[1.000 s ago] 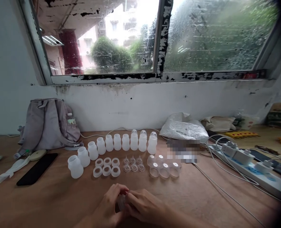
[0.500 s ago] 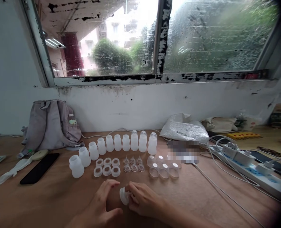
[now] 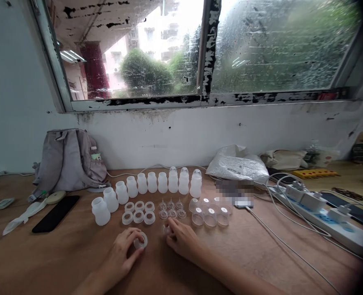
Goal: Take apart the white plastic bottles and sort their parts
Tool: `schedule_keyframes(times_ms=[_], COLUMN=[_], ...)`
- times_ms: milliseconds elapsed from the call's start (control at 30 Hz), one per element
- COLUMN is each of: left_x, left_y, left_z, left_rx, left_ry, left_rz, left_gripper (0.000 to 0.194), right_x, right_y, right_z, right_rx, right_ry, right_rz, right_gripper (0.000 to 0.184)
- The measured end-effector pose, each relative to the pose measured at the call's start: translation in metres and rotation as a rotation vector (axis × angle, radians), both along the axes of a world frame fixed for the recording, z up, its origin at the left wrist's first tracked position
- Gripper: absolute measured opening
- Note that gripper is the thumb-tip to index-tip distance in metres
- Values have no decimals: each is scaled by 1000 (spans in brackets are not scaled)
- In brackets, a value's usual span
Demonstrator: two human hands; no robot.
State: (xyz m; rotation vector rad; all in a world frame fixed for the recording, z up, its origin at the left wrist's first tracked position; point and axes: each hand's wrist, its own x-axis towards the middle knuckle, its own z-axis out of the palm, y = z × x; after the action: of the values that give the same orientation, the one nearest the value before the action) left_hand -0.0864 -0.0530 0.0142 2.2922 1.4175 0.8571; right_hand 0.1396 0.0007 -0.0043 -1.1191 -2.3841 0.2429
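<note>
My left hand (image 3: 124,250) has its thumb and fingers around a white bottle screw ring (image 3: 144,241), tilted up above the table. In my right hand (image 3: 181,237) the fingertips pinch a small clear bottle teat (image 3: 166,229), partly hidden by the fingers. Just beyond the hands stand several clear teats (image 3: 171,213) in two rows. Left of them lie several white screw rings (image 3: 139,216), and to their right are several clear dome caps (image 3: 210,219). Frosted baby bottles (image 3: 142,183) form a curved row behind; the three at its right end have clear caps on.
A grey backpack (image 3: 67,164) and a black phone (image 3: 56,214) are at the left. A silvery plastic bag (image 3: 237,164) lies by the wall. White cables run from a power strip (image 3: 319,223) on the right, one to a phone-like device (image 3: 243,203).
The screw ring, earlier in my right hand, is now in my left. My right hand has moved up and a little right, now with a clear teat in its fingertips.
</note>
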Motion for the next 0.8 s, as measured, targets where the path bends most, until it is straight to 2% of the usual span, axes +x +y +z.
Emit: schedule_keyframes(times_ms=[100,267,367,600,700,800], left_x=[-19,-33,-34,-38,-38,-34], left_y=[4,11,15,17,18,22], left_z=[-9,-17,-16,-16,-16,-15], left_rx=[71,93,113,175,214,283], left_ry=[108,235,283,319,301,263], left_rz=[116,256,297,343,340,299], left_gripper=[13,15,15,12,21,34], right_x=[2,1,2,1,1,3], right_y=[10,19,22,26,25,34], right_z=[-6,-15,-18,-23,-18,3], right_rx=[19,27,43,53,42,105], right_ry=[-20,87,133,121,103,103], right_rz=[-74,-76,-47,-35,-23,-28], right_gripper=[12,27,32,24,25,23])
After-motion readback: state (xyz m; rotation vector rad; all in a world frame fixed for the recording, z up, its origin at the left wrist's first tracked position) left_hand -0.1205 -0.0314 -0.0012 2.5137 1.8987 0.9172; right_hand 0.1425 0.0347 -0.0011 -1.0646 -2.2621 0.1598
